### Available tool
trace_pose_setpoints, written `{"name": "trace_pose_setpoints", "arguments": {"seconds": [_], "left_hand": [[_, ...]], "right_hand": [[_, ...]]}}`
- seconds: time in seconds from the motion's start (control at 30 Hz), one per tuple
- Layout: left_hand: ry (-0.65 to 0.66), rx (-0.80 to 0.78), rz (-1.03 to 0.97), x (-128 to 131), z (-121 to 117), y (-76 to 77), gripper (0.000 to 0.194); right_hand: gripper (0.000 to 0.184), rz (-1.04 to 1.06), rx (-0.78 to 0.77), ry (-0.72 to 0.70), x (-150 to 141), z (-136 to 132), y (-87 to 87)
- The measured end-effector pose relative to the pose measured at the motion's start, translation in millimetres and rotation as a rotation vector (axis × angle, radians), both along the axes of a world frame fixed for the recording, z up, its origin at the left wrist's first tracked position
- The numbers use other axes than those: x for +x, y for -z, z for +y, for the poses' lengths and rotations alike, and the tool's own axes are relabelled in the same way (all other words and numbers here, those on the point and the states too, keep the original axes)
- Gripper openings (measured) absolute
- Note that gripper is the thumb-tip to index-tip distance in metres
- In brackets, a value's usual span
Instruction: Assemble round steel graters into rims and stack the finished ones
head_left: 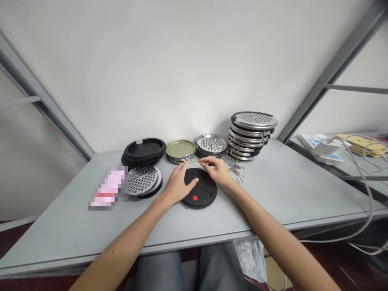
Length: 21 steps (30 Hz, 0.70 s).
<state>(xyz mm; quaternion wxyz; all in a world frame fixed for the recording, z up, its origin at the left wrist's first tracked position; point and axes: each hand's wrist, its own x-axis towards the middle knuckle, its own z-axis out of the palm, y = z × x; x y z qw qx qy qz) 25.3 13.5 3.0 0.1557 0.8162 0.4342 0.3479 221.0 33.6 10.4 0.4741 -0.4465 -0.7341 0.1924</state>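
partly beneath the left grip (178, 184) lies the black disc (200, 193).

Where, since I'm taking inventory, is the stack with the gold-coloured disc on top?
In the head view, the gold-topped stack stands at the back of the table, just left of centre, between the black trays and the shorter grater stack.

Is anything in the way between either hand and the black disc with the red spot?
Nothing visible. The left hand lies over the left side of the black disc, and the right hand is by its far right edge. The loose metal clips sit right of that hand, not between.
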Motion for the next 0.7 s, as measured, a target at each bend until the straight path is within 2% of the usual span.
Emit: {"name": "trace_pose_setpoints", "arguments": {"seconds": [0.13,0.2,0.3,0.4,0.43,0.47,0.53,0.6,0.7], "left_hand": [[-0.036,0.118,-0.019,1,-2,-7.0,0.023],[-0.005,0.124,-0.045,1,-2,-9.5,0.021],[0.033,0.118,-0.074,2,-4,-11.2,0.021],[0.008,0.094,-0.141,2,-5,-11.1,0.020],[-0.011,0.067,-0.188,2,-4,-10.8,0.020],[-0.025,0.019,-0.254,2,-3,-10.7,0.021],[-0.036,-0.130,-0.428,2,1,-11.2,0.023],[-0.032,-0.282,-0.594,1,4,-13.2,0.028],[-0.041,-0.387,-0.725,2,4,-19.2,0.034]], "right_hand": [[0.018,0.069,-0.100,-0.195,3,-4,-7.8],[0.018,0.106,-0.138,-0.247,-1,-8,-9.5],[0.020,0.111,-0.160,-0.251,-6,-11,-11.7],[0.026,0.038,-0.136,-0.232,3,-9,-14.4],[0.029,-0.008,-0.114,-0.195,11,-7,-14.8],[0.028,-0.052,-0.078,-0.099,21,-4,-14.8],[0.027,-0.121,-0.046,0.163,44,3,-12.5],[0.029,-0.250,-0.117,0.393,68,11,-7.4],[0.026,-0.412,-0.268,0.522,94,19,2.8]]}}
